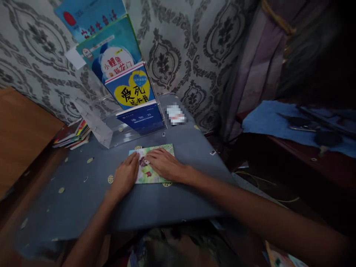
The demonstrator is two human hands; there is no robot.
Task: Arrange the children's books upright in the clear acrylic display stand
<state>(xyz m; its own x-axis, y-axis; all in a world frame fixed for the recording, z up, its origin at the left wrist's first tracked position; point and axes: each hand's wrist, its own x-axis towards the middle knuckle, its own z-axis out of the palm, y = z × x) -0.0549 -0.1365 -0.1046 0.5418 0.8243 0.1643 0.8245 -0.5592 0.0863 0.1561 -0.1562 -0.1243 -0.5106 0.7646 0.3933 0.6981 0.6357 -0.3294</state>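
Note:
A thin picture book (148,177) with a green and pale blue illustrated cover lies flat on the grey-blue tablecloth (167,207). My left hand (128,172) rests at its left edge, fingers stretched forward along the cover. Across its upper right part lies my right hand (164,163), palm down with the fingers extended flat. Both hands touch the book, and neither is wrapped around it. The hands cover part of the cover picture.
Behind the book stands a clear tiered rack (130,139) holding several books, a blue booklet (143,120) lowest. A pile of books (73,135) lies to the left. A blurred-out white packet (175,115) is right of the rack. Blue cloth (261,122) covers a surface at right.

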